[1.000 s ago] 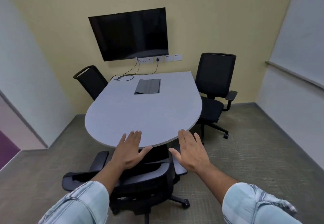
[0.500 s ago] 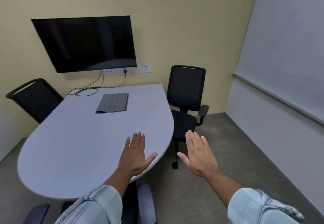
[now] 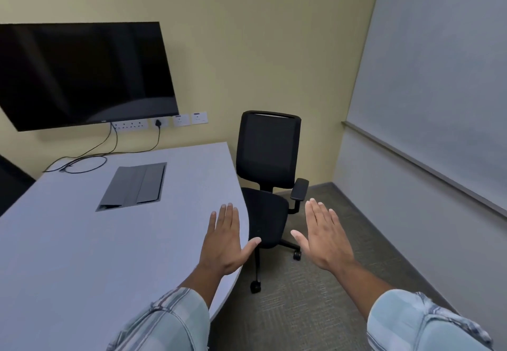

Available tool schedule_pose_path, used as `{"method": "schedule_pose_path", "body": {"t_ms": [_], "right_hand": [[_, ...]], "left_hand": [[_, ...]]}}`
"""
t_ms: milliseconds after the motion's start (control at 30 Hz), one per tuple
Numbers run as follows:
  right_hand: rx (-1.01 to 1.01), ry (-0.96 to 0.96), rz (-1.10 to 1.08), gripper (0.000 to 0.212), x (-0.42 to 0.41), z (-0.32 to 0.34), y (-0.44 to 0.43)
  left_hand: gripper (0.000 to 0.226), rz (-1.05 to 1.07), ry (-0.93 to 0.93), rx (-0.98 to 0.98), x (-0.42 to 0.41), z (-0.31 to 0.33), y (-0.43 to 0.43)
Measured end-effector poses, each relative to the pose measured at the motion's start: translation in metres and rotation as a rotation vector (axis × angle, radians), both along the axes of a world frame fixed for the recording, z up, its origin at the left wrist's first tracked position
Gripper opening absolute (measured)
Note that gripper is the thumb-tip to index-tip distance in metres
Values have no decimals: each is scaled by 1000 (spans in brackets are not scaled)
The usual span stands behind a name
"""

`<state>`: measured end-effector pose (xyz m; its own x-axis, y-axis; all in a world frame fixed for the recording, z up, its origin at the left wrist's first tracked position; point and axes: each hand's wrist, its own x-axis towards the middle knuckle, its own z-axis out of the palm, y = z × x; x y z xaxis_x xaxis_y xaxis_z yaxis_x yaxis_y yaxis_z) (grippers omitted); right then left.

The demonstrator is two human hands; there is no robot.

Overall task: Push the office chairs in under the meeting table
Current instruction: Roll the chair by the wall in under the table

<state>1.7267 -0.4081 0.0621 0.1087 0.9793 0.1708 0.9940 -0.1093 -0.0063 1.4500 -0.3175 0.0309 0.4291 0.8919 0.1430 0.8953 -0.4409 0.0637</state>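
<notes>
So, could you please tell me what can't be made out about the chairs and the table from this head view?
- Black office chair: the meeting table edge and the left hand cover part of its seat and base, so its full wheel base can't be seen.
- Second chair: cut off by the left frame edge; only a dark sliver shows.
- Under the table: hidden by the tabletop.
- Wall sockets: labels too small to read.
</notes>
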Motion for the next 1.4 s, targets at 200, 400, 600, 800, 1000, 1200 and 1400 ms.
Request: {"method": "schedule_pose_path", "body": {"t_ms": [200,400,600,800,1000,1200,1400], "right_hand": [[9,-1,-28,103,64,-6,72],[-7,19,-17,102,150,-13,159],[1,28,17,103,243,-5,261],[2,32,77,103,291,-4,338],[-13,25,128,92,340,-10,436],[-14,5,190,96,373,-8,544],[1,-33,282,101,400,7,667]], "left_hand": [[120,8,27,26,60,-3,76],[115,15,25,18,143,-4,164],[117,102,-55,33,225,5,249],[118,120,3,28,273,0,314],[121,168,6,42,316,-6,399],[118,251,-1,13,353,-18,489],[114,365,1,5,385,-17,588]]}}
